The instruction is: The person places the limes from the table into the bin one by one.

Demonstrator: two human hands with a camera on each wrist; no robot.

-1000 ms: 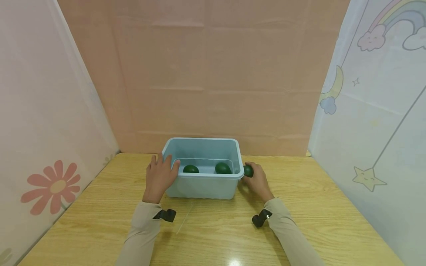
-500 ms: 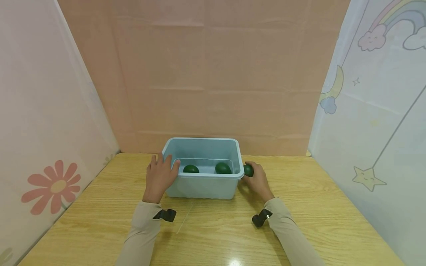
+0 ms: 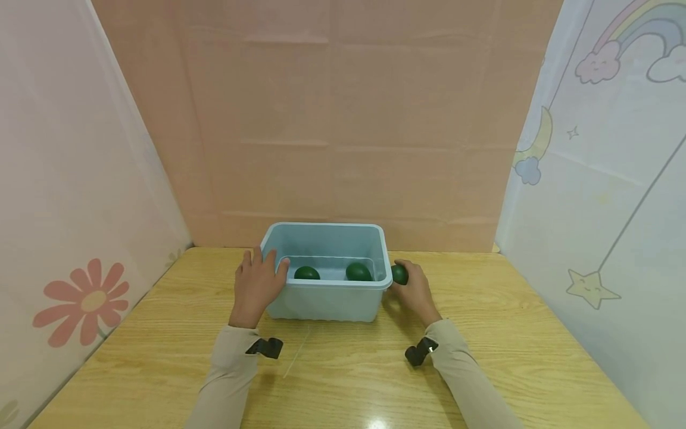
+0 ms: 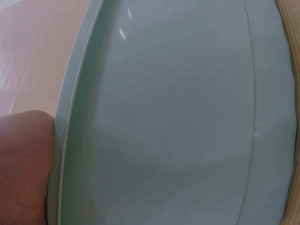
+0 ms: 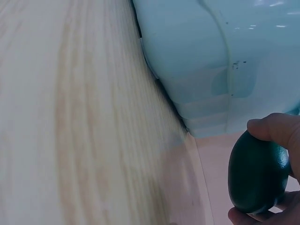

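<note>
The left hand (image 3: 256, 285) rests with relaxed fingers against the light blue bin (image 3: 328, 301), probably steadying it on the tabletop (image 3: 343, 375). The right hand (image 3: 414, 292) grips a dark green ball (image 3: 399, 274) just beside the bin's right rim; two green balls (image 3: 306, 273) lie inside.

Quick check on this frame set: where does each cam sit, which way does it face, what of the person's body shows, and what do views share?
Head: worn on the head, looks forward and down at the wooden table; both sleeves, left hand and right hand show.
Left wrist: pressed close to the blue bin, facing its outer wall; only part of the hand shows at the rim.
Right wrist: low over the table, facing the bin's side; fingertips grip a dark green ball.
Shared: the bin is in all three; the held ball in head and right wrist.
</note>
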